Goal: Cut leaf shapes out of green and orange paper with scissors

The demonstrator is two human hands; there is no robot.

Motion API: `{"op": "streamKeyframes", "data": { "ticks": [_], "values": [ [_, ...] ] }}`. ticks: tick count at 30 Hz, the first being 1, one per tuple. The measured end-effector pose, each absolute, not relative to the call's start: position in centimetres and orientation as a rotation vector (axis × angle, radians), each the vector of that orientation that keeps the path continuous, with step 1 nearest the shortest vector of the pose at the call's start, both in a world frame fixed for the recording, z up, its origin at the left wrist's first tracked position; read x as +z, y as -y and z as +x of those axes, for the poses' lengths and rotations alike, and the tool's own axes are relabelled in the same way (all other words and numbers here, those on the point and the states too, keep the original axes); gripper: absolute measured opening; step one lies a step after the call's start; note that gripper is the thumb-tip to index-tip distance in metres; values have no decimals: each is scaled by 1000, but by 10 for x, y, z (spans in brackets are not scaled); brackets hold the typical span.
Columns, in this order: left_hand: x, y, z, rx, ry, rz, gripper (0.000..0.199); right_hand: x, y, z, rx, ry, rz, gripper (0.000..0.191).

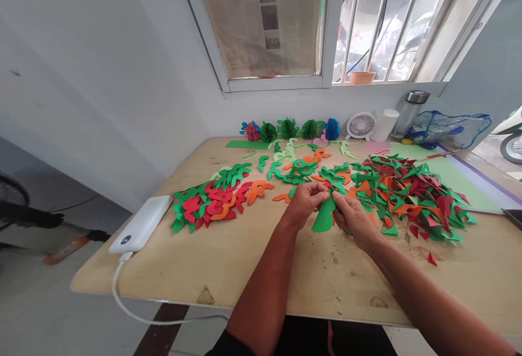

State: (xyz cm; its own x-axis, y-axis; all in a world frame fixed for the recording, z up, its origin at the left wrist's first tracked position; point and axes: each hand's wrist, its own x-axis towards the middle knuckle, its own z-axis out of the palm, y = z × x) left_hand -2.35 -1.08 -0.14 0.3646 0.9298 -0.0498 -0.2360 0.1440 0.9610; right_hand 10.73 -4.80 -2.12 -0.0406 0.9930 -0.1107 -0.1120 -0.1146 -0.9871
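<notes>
Over the middle of the table, my left hand pinches a green paper piece with a rounded lower edge. My right hand is closed right beside it, fingertips at the paper's upper right side. Something dark shows between its curled fingers, too small and hidden to name. A bit of red shows just above my fingertips. To the left lies a pile of curved paper cutouts in green, red and orange. Close to my right hand spreads a heap of paper scraps in green, red and orange.
A white power bank with a cable sits at the left table edge. Along the back stand several paper honeycomb figures, a small white fan, a white cup, a glass bottle and a clear pouch.
</notes>
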Motion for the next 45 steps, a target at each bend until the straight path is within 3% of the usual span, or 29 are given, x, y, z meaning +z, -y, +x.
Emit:
{"op": "streamKeyframes", "data": {
  "ticks": [16, 26, 37, 45],
  "values": [
    [-14, 3, -18, 1150, -870, 997, 22, -20, 46, 111, 1393, 993, -1151, 56],
    [-17, -1, -17, 1305, -924, 903, 25, -20, 45, 113, 1340, 973, -1225, 43],
    [-19, -1, -19, 1247, -883, 961, 25, -19, 43, 117, 1303, 963, -1199, 45],
    [-12, 4, -25, 1032, -827, 1123, 23, -19, 44, 120, 1307, 1133, -1215, 57]
  ]
}}
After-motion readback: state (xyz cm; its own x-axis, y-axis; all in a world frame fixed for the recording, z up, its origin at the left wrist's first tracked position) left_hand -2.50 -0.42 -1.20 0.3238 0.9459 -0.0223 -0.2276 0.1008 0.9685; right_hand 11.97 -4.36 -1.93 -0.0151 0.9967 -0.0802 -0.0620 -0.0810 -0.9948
